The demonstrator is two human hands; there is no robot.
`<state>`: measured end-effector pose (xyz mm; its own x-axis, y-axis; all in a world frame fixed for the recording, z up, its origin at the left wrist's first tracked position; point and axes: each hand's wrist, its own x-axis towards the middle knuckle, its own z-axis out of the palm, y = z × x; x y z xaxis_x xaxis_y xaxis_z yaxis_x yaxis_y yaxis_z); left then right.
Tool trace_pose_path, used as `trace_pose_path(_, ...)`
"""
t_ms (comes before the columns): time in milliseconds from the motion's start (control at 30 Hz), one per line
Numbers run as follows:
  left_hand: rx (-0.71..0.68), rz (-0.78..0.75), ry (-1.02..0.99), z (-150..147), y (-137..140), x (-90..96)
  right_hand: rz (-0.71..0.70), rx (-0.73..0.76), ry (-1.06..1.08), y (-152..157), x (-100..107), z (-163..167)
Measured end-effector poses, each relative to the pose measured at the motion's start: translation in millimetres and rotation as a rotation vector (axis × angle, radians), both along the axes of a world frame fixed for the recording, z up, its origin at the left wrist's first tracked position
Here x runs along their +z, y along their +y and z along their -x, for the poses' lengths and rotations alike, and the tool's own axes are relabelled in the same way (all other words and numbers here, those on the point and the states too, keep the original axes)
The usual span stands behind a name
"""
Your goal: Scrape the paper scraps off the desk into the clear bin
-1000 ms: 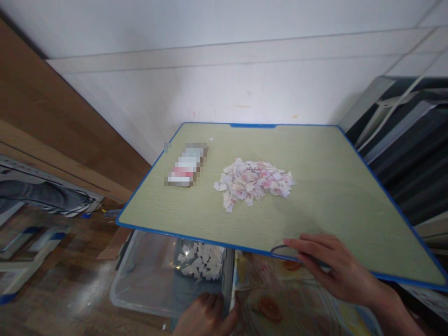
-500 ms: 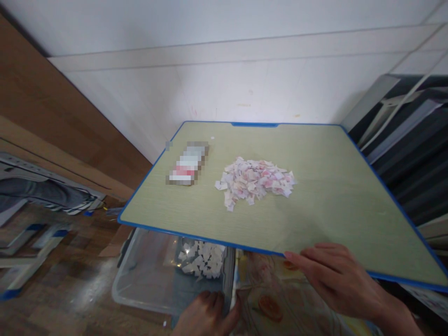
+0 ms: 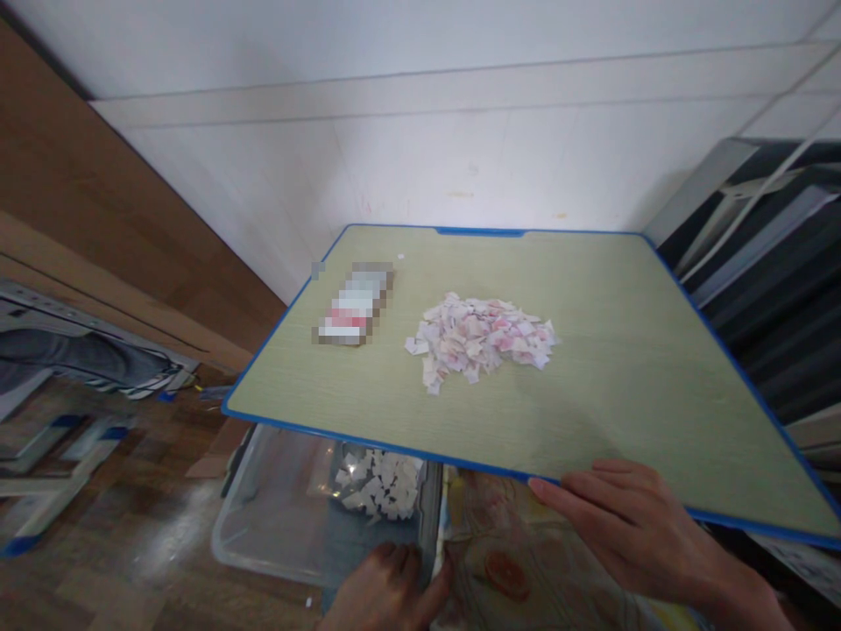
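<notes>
A loose heap of torn paper scraps [image 3: 483, 333], white with pinkish patches, lies mid-surface on a pale green table [image 3: 624, 368] with a blue rim. My right hand [image 3: 634, 517] rests at the table's front edge, its thumb stretched along the rim and its other fingers bent on the top. Below the edge, my left hand [image 3: 385, 592] is closed beside the clear plastic bin [image 3: 263, 526]; what its curled fingers hold, if anything, is hidden. White paper pieces [image 3: 381, 484] lie in the bin, near that hand.
A blurred-out flat, pale item [image 3: 355, 302] lies on the table's left side. Fruit-patterned cloth or plastic [image 3: 503, 570] is below the front edge. A white wall [image 3: 427, 166] stands behind, a wooden panel [image 3: 151, 210] left, and dark folded items [image 3: 781, 272] right.
My view has shifted very slightly. Both hands and the paper heap stay in nearly the same places.
</notes>
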<state>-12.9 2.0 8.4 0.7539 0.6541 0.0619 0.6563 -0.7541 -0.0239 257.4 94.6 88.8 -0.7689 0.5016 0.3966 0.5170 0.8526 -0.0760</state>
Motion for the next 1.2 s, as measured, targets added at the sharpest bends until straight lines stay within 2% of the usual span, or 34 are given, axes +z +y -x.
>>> trace_pose_path(200,-0.009,0.01,0.01,0,-1,1.1,0.014,0.015,-0.031,-2,-4,-3)
trace_pose_path(433,-0.013,0.014,-0.006,1,0,0.2,-0.076,0.111,-0.113,-5,-14,1)
trace_pose_path(633,-0.015,0.026,0.016,1,0,-0.5,-0.105,0.217,-0.099,-11,-4,7)
trace_pose_path(833,-0.007,0.034,0.019,0,0,-1.4,-0.178,0.182,-0.044,-12,8,1)
trace_pose_path(1200,-0.007,0.015,0.009,0,1,-1.3,-0.233,0.142,-0.044,-11,-2,0)
